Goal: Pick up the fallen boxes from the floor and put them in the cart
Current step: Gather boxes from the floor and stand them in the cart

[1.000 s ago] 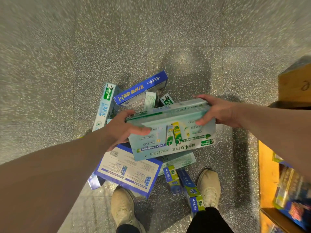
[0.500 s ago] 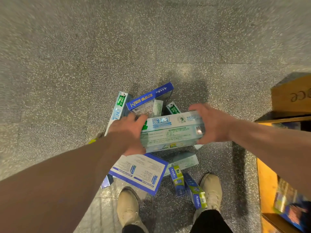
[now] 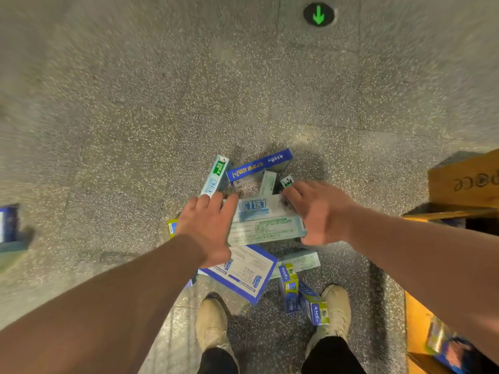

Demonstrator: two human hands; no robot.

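**Two hands hold a box over a pile on the floor**

The left hand [image 3: 208,225] and right hand [image 3: 321,211] clasp the ends of a pale box [image 3: 266,221]. Beneath it, more boxes [image 3: 259,164] litter the floor [image 3: 135,130], beside two shoes [image 3: 212,322]. The yellow cart [image 3: 415,319] stands right of the box.

pale green box [image 3: 266,221] tipped edge-up, raised between both hands
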